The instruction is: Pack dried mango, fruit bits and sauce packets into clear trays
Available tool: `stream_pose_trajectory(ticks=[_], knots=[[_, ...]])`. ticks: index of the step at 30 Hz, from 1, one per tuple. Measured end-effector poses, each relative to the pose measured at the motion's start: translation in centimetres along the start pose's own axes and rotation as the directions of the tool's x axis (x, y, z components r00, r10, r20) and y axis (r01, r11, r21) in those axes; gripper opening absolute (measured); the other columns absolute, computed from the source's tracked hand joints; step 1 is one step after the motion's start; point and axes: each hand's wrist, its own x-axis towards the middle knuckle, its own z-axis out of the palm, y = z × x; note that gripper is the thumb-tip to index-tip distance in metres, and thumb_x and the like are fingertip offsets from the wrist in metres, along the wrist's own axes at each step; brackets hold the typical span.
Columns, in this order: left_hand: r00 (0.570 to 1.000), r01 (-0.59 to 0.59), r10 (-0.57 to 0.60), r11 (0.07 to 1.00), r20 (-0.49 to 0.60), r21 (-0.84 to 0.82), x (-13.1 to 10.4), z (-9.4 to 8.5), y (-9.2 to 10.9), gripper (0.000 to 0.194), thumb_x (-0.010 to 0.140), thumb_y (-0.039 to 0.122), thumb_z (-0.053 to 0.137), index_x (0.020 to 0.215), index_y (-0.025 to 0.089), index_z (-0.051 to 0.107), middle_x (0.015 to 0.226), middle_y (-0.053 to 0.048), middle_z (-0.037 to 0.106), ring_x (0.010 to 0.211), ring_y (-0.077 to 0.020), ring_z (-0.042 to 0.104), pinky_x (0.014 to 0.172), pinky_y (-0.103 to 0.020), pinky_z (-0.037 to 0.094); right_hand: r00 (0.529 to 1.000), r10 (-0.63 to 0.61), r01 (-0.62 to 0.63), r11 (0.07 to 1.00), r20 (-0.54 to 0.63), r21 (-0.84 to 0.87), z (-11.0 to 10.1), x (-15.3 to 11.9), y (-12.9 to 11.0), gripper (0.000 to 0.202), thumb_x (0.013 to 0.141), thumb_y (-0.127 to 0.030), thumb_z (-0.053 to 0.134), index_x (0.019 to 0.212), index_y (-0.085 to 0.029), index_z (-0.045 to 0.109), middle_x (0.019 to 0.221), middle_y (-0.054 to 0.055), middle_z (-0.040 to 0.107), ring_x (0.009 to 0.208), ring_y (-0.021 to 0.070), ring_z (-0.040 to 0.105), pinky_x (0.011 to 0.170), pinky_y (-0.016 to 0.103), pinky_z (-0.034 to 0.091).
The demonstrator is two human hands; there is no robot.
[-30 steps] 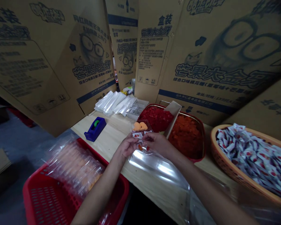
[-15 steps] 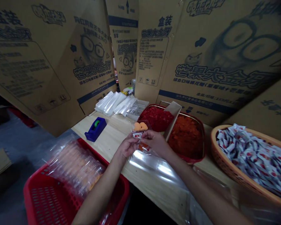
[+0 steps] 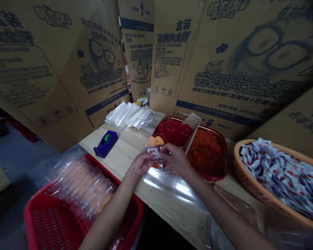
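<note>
Over the front of the wooden table, my left hand (image 3: 142, 163) pinches the left side of a clear plastic pack (image 3: 156, 164). Orange rounded pieces (image 3: 155, 141) show at its top, a small white sachet (image 3: 153, 151) with a red print lies in its middle, and orange and red bits sit below. My right hand (image 3: 173, 156) is at the pack's right side, its thumb and fingers pressed together beside the sachet. Whatever lies between those fingertips is too small to make out. Clear plastic sheets (image 3: 172, 184) lie beneath the hands.
Behind are a red tray of red pieces (image 3: 173, 130), orange pieces (image 3: 207, 152) and a cardboard divider (image 3: 194, 121). An orange basket of sachets (image 3: 284, 173) stands right. Left are a blue tape dispenser (image 3: 106, 144), clear bags (image 3: 127, 114) and a red basket (image 3: 31, 215) holding filled packs.
The white sachet shows more fully in the pack. My right hand's fingers have shifted slightly right, off the sachet, and the red and orange bits below it show differently.
</note>
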Motion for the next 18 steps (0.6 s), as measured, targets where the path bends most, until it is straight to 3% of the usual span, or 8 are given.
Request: stream_pose_trajectory(ticks=[5,9,12,15,18], knots=[[1.000,0.000,0.000,1.000,-0.010,-0.007,-0.1,-0.3,0.0,0.059,0.060,-0.005,0.052,0.115,0.015,0.049,0.092,-0.006,0.063,0.075,-0.0139,0.061,0.079,-0.030,0.047,0.997,-0.033,0.025,0.994,0.076,0.106,-1.0,-0.4,0.5,0.015,0.071,-0.025,0.056,0.082,-0.016,0.058,0.083,0.003,0.060,0.076,0.0131,0.054,0.068,0.025,0.041],[1.000,0.024,-0.024,1.000,-0.010,0.000,-0.8,-1.1,0.6,0.053,0.064,-0.004,0.052,0.113,0.017,0.049,0.096,-0.005,0.062,0.082,-0.0161,0.061,0.081,-0.033,0.047,0.990,0.031,-0.028,0.999,-0.138,0.020,-2.4,-3.0,-0.6,0.018,0.079,-0.029,0.048,0.086,-0.016,0.058,0.084,0.004,0.061,0.075,0.0138,0.054,0.069,0.026,0.041],[0.999,0.004,-0.004,1.000,-0.041,0.017,-2.1,-1.6,1.4,0.047,0.067,-0.003,0.052,0.109,0.017,0.051,0.095,-0.005,0.062,0.082,-0.0153,0.061,0.081,-0.032,0.048,0.976,0.058,-0.078,0.993,-0.208,-0.090,-3.1,-6.6,-0.3,0.017,0.081,-0.027,0.044,0.084,-0.017,0.058,0.084,0.005,0.060,0.077,0.0153,0.054,0.070,0.027,0.041],[0.998,0.012,-0.009,0.999,-0.056,0.049,-4.0,-1.6,2.1,0.043,0.067,-0.003,0.052,0.106,0.017,0.053,0.095,-0.005,0.063,0.082,-0.0159,0.062,0.080,-0.032,0.049,0.962,0.043,-0.087,0.985,-0.269,-0.152,-3.4,-10.8,1.3,0.020,0.083,-0.026,0.041,0.089,-0.017,0.058,0.089,0.008,0.060,0.085,0.0178,0.055,0.076,0.030,0.042],[0.991,0.041,-0.027,0.993,-0.128,0.108,-5.9,-1.3,2.2,0.046,0.068,-0.004,0.051,0.108,0.019,0.052,0.094,-0.005,0.063,0.084,-0.0190,0.062,0.077,-0.034,0.051,0.913,0.035,-0.147,0.957,-0.407,-0.249,-4.1,-14.4,3.9,0.027,0.084,-0.023,0.036,0.100,-0.016,0.056,0.102,0.011,0.058,0.097,0.0194,0.052,0.086,0.034,0.040]])
